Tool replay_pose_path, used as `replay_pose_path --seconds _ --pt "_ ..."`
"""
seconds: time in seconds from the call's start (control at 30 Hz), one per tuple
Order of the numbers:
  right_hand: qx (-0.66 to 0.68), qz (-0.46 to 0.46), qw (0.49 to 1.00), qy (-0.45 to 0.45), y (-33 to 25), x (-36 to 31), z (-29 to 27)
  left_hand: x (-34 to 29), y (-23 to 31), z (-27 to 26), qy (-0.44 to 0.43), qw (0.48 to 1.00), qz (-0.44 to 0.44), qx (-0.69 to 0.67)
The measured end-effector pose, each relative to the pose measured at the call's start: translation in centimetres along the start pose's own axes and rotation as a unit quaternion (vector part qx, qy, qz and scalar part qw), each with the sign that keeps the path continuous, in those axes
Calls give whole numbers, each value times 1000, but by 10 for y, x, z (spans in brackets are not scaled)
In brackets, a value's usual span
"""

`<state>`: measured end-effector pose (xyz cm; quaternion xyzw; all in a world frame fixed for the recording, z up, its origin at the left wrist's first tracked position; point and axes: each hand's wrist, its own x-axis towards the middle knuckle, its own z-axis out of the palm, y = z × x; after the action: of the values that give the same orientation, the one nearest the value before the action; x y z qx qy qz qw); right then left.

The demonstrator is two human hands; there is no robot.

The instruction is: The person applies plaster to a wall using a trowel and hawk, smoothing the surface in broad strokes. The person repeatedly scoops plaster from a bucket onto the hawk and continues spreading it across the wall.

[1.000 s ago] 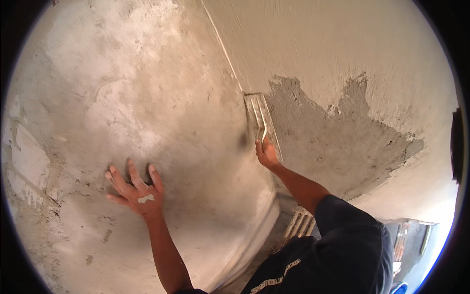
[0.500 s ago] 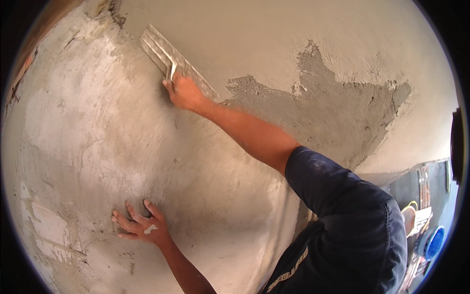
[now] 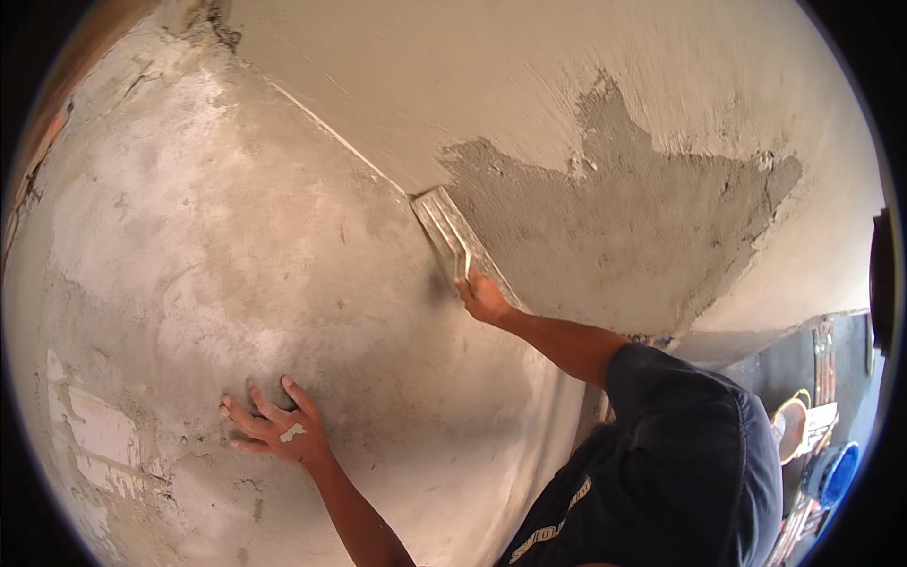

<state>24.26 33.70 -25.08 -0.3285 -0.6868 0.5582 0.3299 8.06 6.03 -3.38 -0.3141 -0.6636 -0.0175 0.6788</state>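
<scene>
My right hand (image 3: 485, 297) is closed round the handle of a plastering trowel (image 3: 463, 236). The trowel's long metal blade lies along the corner line, at the left end of a darker, rough patch of render (image 3: 624, 231). Above and left of that patch spreads smoother, lighter plaster (image 3: 406, 76). My left hand (image 3: 279, 428) is open, fingers spread, resting against the bare, stained wall (image 3: 208, 265). A pale plaster smear sits on the back of that hand.
Low on the right are a blue bucket (image 3: 833, 472) and a pale bucket (image 3: 792, 425) with a yellow rim. A dark object (image 3: 886, 283) stands at the right rim. Cracked, broken plaster (image 3: 213, 24) shows at the upper left corner.
My right hand has drawn the trowel down and to the right along the corner, leaving a straight light line behind it. My left hand has stayed almost in place.
</scene>
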Motion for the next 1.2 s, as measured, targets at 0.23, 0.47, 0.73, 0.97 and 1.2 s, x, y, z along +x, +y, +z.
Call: replay_pose_path --seconds 0.23,0.47,0.73,0.97,1.2 --pt "-68 -226 966 104 -66 46 -25 0 7 0 -5 999 -26 -43" --pt "-107 -184 970 119 -59 66 -76 -1 -1 -3 -7 997 -33 -67" --pt "-149 -131 976 86 14 -13 -79 0 -5 2 1 999 -31 -45" --pt "-74 -266 953 126 -134 77 -36 4 -1 1 32 996 -23 -76" --pt "-80 -226 958 158 -147 114 -30 -4 1 -4 8 998 -32 -62"
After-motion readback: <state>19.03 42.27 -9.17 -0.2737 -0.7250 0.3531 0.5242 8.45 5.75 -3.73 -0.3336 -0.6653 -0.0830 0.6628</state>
